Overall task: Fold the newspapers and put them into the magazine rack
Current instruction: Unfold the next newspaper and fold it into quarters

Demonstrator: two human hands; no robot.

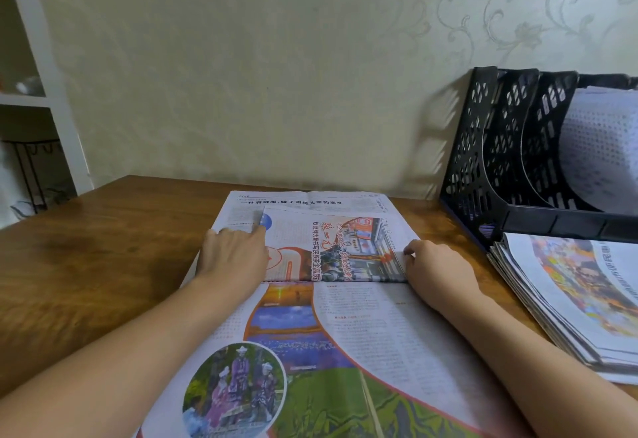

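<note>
Newspaper point(345, 327) lies spread on the wooden table point(86, 265) directly in front of me, long way running from my chest toward the wall. A folded flap point(331, 251) with a red headline and a shopfront photo lies flat over its far half; the crease runs straight across between my two hands.

My left hand point(234, 251) rests palm down on the flap's left edge, fingers extended and spread, pressing the paper flat. Holds nothing.

My right hand point(438, 268) sits at the flap's right end, by the crease. Fingers curled loosely, fingertips on the paper's edge; I cannot tell whether they pinch the sheet or only press on it.

Near half of the newspaper shows a round photo of costumed figures, landscape strips, green field, columns of text.

Black perforated magazine rack point(483, 161) stands at the table's right rear, against the patterned wallpaper. A pale rolled or bent paper point(600, 147) sits in its rightmost compartment; the two nearer compartments look bare.

Stack of newspapers point(569, 299) lies flat just in front of the rack, right of my right forearm, apart from it.

White shelving point(31, 57) at far left.
</note>
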